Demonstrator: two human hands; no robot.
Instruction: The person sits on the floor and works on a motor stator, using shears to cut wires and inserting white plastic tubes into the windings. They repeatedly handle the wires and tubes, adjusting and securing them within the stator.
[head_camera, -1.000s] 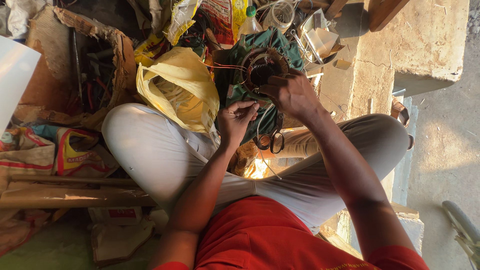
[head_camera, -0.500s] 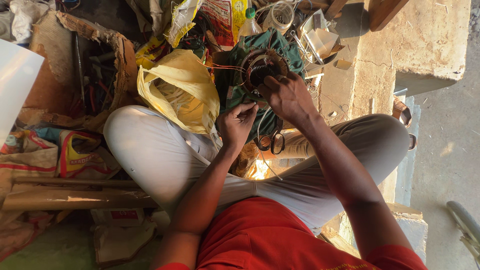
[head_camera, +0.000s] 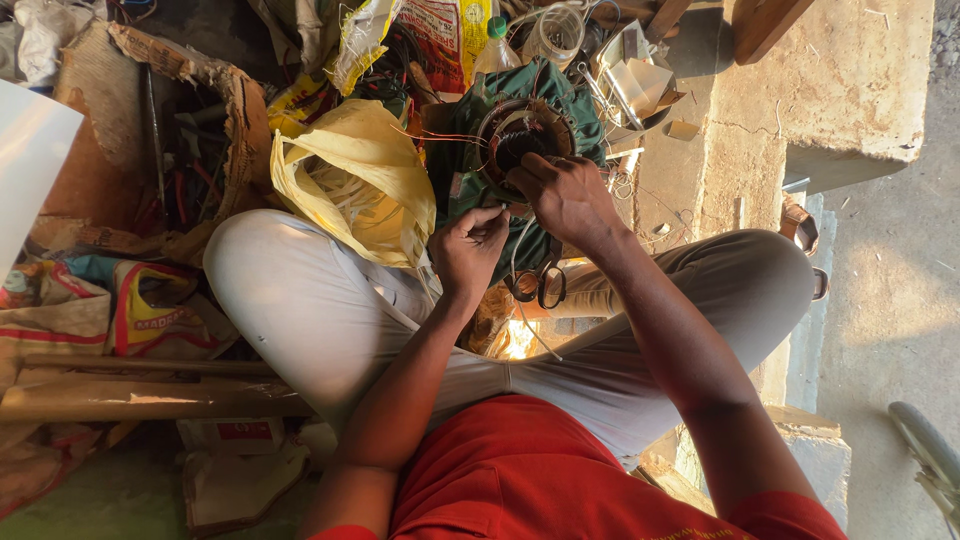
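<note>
Since the earlier frames both hands have drifted only slightly: the left hand (head_camera: 470, 248) has edged nearer the motor stator (head_camera: 522, 140), and the right hand (head_camera: 565, 195) stays pressed against its lower rim.

There is one stator, a round dark ring with coppery windings inside, lying on a green cloth (head_camera: 560, 95) in front of the person's crossed legs. A few thin reddish wires (head_camera: 440, 137) trail from it to the left. One pair of scissors (head_camera: 540, 285) with dark handles lies just below the hands, against the leg. One yellow plastic bag (head_camera: 350, 180) sits beside the stator on the left knee, and one torn cardboard box (head_camera: 215, 110) of tools stands farther left. One clear plastic bottle (head_camera: 495, 45) stands beyond the stator.

The left hand is curled, fingers closed in a pinch on something thin, perhaps a wire; what exactly cannot be told. The right hand has its fingers bent over the stator's edge, gripping or pressing it; the fingertips are hidden.

Room is tight: clutter rings the stator on the left and far sides, the legs close it in near the body, and the open space is the bare concrete step (head_camera: 830, 90) to the right.
</note>
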